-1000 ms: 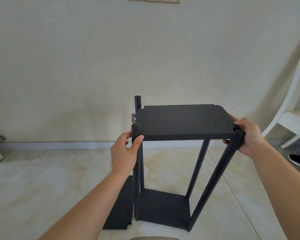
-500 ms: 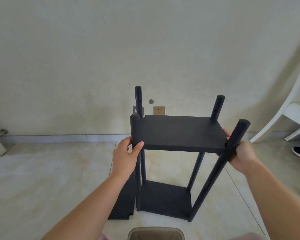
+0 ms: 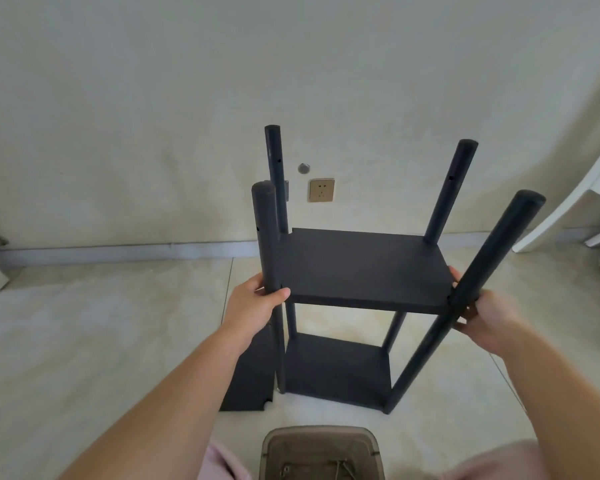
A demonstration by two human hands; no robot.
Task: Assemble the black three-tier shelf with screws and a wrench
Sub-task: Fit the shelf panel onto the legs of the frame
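The black shelf [image 3: 361, 268] stands on the tiled floor [image 3: 84, 323] near the wall, four round matte posts rising above its middle board, a lower board at the base. The left hand [image 3: 253, 306] wraps its fingers round the near-left post; the right hand [image 3: 482, 317] closes its fingers round the near-right post. A loose black board [image 3: 250, 375] lies just left of the base, a translucent box [image 3: 321, 452] nearer. A wall socket [image 3: 321, 190] shows behind; no writing is legible.
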